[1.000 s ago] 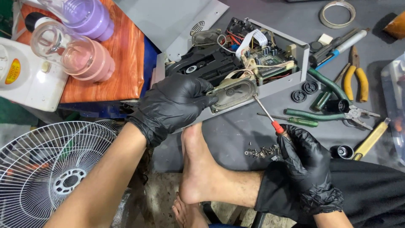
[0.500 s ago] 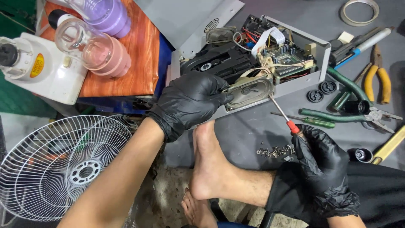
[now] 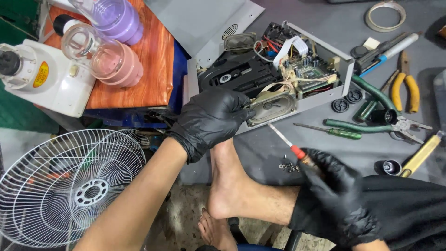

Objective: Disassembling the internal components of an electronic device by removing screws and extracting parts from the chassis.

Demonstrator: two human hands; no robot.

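Observation:
My left hand [image 3: 210, 118], in a black glove, grips the near edge of an opened grey electronic device [image 3: 320, 100], its fingers against an oval speaker [image 3: 274, 106] at the front wall. Inside the device lie a black disc drive [image 3: 234, 76], a circuit board and loose wires. My right hand [image 3: 339, 195], also gloved, is shut on a red-handled screwdriver [image 3: 290, 146] whose tip points toward the speaker. A few small screws [image 3: 288, 166] lie on the grey mat just left of that hand. My bare foot [image 3: 227, 183] rests below the device.
Pliers [image 3: 403, 88], a green screwdriver [image 3: 344, 134], cutters and a tape roll [image 3: 384, 15] lie on the right. Blender jars [image 3: 109, 58] and a white blender base [image 3: 39, 76] stand on a wooden board, left. A white fan guard [image 3: 69, 190] sits on the floor.
The view has shifted, so everything sits lower and further right in frame. My left hand keeps its grip on the device; the screwdriver stays aimed at the speaker.

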